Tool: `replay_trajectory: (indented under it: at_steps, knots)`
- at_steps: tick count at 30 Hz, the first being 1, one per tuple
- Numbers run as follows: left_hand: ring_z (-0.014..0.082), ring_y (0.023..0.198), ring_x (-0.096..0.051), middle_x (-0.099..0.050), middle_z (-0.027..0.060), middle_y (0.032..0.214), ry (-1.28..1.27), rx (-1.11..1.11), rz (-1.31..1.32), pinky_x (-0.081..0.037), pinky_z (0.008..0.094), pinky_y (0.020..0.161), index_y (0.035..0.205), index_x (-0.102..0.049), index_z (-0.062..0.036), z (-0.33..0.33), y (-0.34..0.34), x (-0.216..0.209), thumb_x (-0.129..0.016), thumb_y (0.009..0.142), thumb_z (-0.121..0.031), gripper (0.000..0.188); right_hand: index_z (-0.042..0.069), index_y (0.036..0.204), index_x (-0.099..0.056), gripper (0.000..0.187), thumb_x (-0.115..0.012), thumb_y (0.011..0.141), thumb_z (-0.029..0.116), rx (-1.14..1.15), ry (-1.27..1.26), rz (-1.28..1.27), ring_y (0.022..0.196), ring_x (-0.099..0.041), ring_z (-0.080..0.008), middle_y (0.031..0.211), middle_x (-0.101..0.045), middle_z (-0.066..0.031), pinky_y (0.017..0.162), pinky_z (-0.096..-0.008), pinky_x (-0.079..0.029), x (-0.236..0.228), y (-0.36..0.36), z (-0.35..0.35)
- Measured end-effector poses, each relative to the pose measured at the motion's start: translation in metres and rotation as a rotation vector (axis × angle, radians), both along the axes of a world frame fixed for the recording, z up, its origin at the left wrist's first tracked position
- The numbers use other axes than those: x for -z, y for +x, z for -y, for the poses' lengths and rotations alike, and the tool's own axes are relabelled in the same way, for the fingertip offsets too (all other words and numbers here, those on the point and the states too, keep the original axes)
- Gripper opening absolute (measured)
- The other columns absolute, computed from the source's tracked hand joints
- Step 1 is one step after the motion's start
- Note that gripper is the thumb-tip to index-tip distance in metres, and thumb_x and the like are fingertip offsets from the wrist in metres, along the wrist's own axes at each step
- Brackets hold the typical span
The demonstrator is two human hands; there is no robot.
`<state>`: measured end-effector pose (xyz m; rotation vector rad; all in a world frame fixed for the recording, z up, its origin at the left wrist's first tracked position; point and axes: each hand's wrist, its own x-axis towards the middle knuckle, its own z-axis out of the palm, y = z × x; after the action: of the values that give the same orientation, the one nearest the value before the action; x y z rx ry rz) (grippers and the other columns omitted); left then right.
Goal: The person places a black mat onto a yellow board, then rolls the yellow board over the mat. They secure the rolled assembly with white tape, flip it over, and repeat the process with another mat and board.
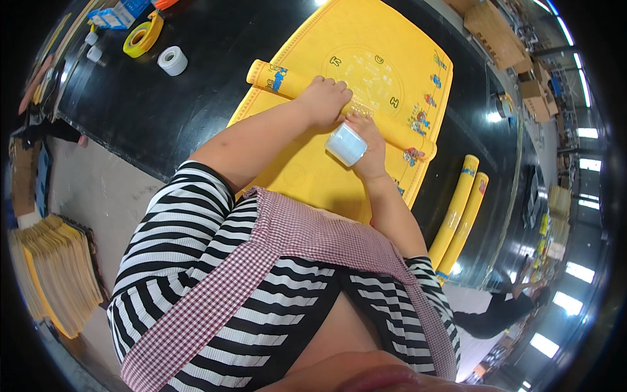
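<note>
A yellow printed plastic mat [313, 52] lies on the black table, with small cartoon figures and green characters on it. A rolled section [400, 135] crosses it slantwise, and flat yellow sheet shows on both the far and near sides of this roll. My left hand [324, 102] is closed over the middle of the rolled section, fingers curled onto it. Just to its right, my right hand [369, 140] grips a wide roll of clear tape [346, 145] above the near sheet. The right fingertips reach the rolled section beside the left hand.
Two finished-looking yellow rolls [457, 212] lie side by side at the table's right. A white tape roll [172, 60], a yellow tape roll [143, 36] and a blue box [119, 14] sit at the far left. Stacked sheets [62, 274] stand left; another person [496, 317] is at right.
</note>
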<state>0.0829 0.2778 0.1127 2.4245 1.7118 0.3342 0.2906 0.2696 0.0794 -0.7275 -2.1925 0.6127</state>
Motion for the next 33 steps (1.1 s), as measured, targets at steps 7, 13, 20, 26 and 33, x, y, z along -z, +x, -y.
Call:
replay_trajectory:
  at_steps: [7,13,20,26,33]
  knots:
    - [0.0352,0.122,-0.058,-0.063,0.0150,0.125,-0.216,0.017,-0.041,-0.044,0.0474,0.104,0.127,-0.061,-0.0061,-0.026,-0.005,-0.016,-0.074,0.088,-0.051,0.060,0.005,0.115,-0.073,0.024,-0.073,0.092,0.012,-0.177,-0.682,0.099,0.103,-0.071,-0.0174,0.113,-0.075,-0.0102,0.095,-0.0362,-0.056,-0.025,0.011,0.089]
    - [0.0353,0.124,-0.057,-0.063,0.0153,0.126,-0.144,0.003,-0.072,-0.045,0.0482,0.104,0.132,-0.059,-0.0068,-0.014,-0.002,-0.006,-0.078,0.086,-0.050,0.066,0.005,0.114,-0.072,0.018,-0.073,0.096,0.009,0.051,-1.022,-0.496,0.091,-0.073,-0.0184,0.105,-0.075,-0.0076,0.079,-0.0292,-0.058,-0.028,0.111,0.087]
    - [0.0419,0.120,-0.060,-0.064,0.0209,0.129,-0.327,0.165,-0.031,-0.048,0.0478,0.102,0.143,-0.052,-0.0045,0.002,0.012,-0.033,-0.078,0.088,-0.042,0.072,0.003,0.132,-0.063,0.039,-0.066,0.102,0.028,0.443,-1.216,-0.608,0.109,-0.073,-0.0248,0.123,-0.072,-0.0162,0.089,-0.0378,-0.063,-0.055,0.121,0.158]
    - [0.0341,0.122,-0.064,-0.060,0.0216,0.142,-0.852,0.046,0.859,-0.049,0.0439,0.103,0.153,-0.040,0.0044,0.051,0.126,-0.058,-0.070,0.097,-0.032,0.073,0.005,0.150,-0.047,0.049,-0.062,0.106,0.017,-0.037,-0.809,-1.065,0.134,-0.058,-0.0231,0.150,-0.055,-0.0146,0.111,-0.0356,-0.048,-0.016,0.103,0.171]
    - [0.0267,0.153,-0.033,-0.035,0.0154,0.166,-0.748,0.700,1.056,-0.035,0.0401,0.121,0.157,-0.042,-0.0051,0.070,0.168,-0.061,-0.053,0.105,-0.013,0.054,0.005,0.129,-0.067,0.034,-0.069,0.099,0.021,0.426,-0.768,-1.153,0.107,-0.072,-0.0274,0.121,-0.073,-0.0160,0.099,-0.0441,-0.057,-0.066,0.240,0.097]
